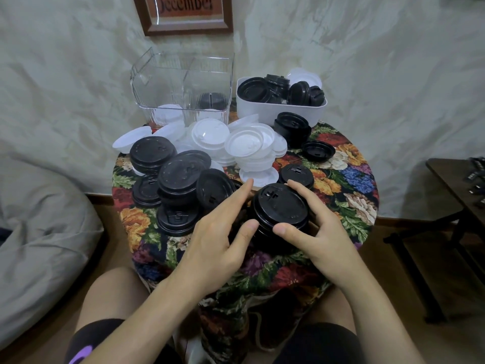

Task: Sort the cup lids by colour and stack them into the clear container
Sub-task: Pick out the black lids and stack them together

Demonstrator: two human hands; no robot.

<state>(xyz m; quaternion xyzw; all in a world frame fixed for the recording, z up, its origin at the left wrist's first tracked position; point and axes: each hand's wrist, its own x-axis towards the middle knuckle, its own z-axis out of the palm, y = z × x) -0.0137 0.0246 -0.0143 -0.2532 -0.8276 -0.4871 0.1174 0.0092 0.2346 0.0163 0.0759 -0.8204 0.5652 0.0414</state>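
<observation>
Stack of black lids (280, 206): stands at the near middle of the table (349, 185), its lower part hidden behind both hands, so the count cannot be told.

Right hand (322, 232): fingers (301, 190) curled over the stack's far right edge, thumb on the near edge.

Left hand (212, 243): forefinger straight and spread from the thumb, which touches the stack's left side; remaining fingers hidden.

Clear container (181, 85): at the table's far edge, divided. White lids low in the left compartment, black lids in the right, both blurred by the ribbed wall.

Loose white lids (244, 145): heaped just in front of the container.

Loose black lids (178, 177): piled to the left, overlapping.

White tub (280, 109): beside the container, holding jumbled black lids.
</observation>
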